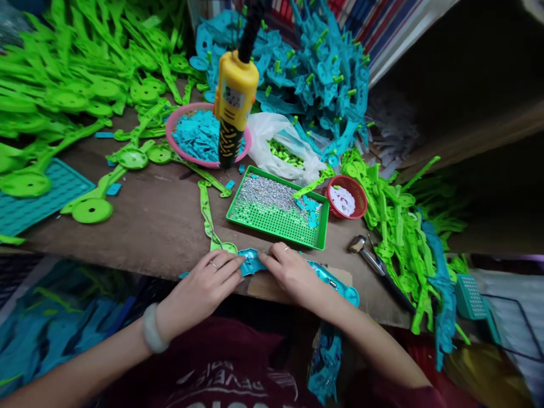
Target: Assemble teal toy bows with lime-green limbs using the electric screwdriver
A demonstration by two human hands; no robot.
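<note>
A long blue moulded plastic part point(251, 262) lies across the front edge of the bench, its right end running out past my right wrist. My left hand point(216, 277) is closed on its left portion, fingertips at the blue surface. From the other side my right hand point(291, 272) grips the same part, thumb and fingers pressed together on it. Just beyond my left fingers is a light green plastic arm point(207, 212) with a round end. A green tray point(278, 228) of small metal screws and blue pieces sits behind the hands. The undersides of my fingers are hidden.
A yellow electric screwdriver point(236, 93) hangs over a pink bowl point(171, 133) of blue pieces. A hammer point(369, 256) lies at right, near a red basket point(360, 211). Green parts point(76, 68) and blue parts point(314, 73) are piled behind; a plastic bag point(266, 127) holds green pieces.
</note>
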